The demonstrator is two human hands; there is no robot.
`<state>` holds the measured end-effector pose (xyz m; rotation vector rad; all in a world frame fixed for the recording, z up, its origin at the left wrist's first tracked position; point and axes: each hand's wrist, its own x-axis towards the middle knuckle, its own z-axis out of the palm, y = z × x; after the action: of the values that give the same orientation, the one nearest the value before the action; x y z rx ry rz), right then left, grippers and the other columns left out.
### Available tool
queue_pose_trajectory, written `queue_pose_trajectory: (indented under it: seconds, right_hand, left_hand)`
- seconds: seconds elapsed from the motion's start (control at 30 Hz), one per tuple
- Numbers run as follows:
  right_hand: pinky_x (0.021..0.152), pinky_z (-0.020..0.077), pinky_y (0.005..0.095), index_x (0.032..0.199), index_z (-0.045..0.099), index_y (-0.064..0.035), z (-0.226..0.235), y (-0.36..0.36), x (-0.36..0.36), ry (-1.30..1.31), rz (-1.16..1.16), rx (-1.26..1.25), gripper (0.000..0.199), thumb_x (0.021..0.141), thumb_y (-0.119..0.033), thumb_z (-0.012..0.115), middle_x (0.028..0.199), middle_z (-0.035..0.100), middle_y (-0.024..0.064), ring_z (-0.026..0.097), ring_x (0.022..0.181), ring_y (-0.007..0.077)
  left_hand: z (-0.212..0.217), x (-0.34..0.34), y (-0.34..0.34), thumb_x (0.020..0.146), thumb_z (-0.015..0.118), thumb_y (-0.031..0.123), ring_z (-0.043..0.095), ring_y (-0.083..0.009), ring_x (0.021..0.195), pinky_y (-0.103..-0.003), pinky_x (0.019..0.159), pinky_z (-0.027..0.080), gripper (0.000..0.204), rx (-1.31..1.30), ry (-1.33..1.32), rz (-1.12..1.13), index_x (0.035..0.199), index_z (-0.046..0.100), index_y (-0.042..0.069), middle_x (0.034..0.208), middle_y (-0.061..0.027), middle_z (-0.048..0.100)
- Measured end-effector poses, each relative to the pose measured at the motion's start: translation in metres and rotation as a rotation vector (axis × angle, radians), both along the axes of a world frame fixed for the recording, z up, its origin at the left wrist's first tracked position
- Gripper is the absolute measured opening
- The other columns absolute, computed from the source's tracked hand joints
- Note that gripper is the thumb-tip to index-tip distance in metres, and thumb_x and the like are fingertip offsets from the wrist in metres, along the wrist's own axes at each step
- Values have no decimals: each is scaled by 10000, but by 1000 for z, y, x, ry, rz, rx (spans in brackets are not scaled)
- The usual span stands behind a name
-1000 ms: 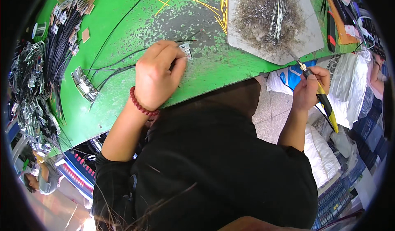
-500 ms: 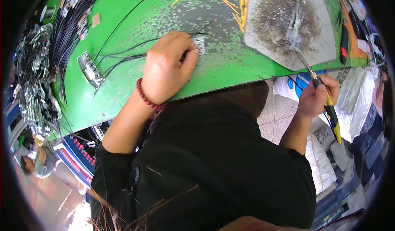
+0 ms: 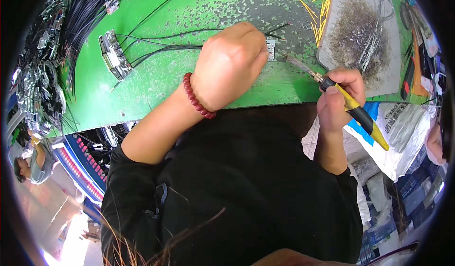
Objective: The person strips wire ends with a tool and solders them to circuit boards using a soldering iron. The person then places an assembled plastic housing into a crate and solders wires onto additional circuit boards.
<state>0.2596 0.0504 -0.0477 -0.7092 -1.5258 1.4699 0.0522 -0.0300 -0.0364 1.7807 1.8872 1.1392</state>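
Note:
My left hand (image 3: 234,60) is closed, knuckles up, over several thin black wires (image 3: 163,49), its fingertips hidden beneath it. The wires enter from the left, and bare ends stick out past the fingers. Touching or close to the fingertips lies a small silver perforated plate (image 3: 271,51). At their left end the wires reach a silver metal housing (image 3: 113,55) on the green table. My right hand (image 3: 341,95) grips a yellow and black soldering iron (image 3: 364,119). Its tip points left and sits just right of the plate, apparently apart from it.
A grey board (image 3: 393,79) with brown residue and a silver wire coil (image 3: 374,43) is at the right. Yellow strips (image 3: 324,12) lie beside it. Black wire bundles (image 3: 85,24) and metal parts (image 3: 35,81) crowd the left. Another person (image 3: 35,164) is at far left.
My right hand has brought the soldering iron from the grey board leftward to near the small plate. My left hand stays closed by the plate; the whole view has shifted somewhat.

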Motion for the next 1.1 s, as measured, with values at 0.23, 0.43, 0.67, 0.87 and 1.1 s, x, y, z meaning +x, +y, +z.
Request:
queue_pose_trajectory:
  seconds: [0.23,0.43,0.67,0.87,1.1]
  right_hand:
    - [555,271,210,877,531,2,-5,0,0,-31,-15,87,231,790,-157,675,689,468,-5,375,606,54]
    - [556,275,216,878,533,-1,-8,0,-1,-27,-25,132,235,788,-162,678,694,482,6,379,608,61]
    - [551,280,217,879,534,0,-5,-1,0,-52,-17,113,240,788,-166,682,697,490,12,384,605,64]
    - [549,288,220,881,535,2,-5,-2,1,-52,5,133,233,791,-161,675,709,505,21,395,607,68]
    - [565,322,220,878,543,3,-6,-3,2,-89,18,167,224,780,-140,683,749,529,43,424,623,77]
  left_hand:
    - [-3,-1,1,742,659,-19,598,-286,657,-349,575,487,92,11,10,16,733,569,-2,728,-118,592]
    - [-3,-1,2,744,658,-18,599,-289,663,-352,586,489,90,-2,21,18,733,570,-5,726,-119,593]
    - [-2,-2,1,737,665,-18,608,-286,704,-347,615,499,74,-21,-19,-6,747,593,-9,769,-119,605]
    - [-2,-1,0,736,671,-13,612,-289,722,-345,632,504,70,-30,-19,-8,756,604,-10,799,-119,610]
    - [-3,-1,0,737,668,-18,613,-292,722,-347,631,506,70,-16,17,-10,756,601,-9,807,-120,614]
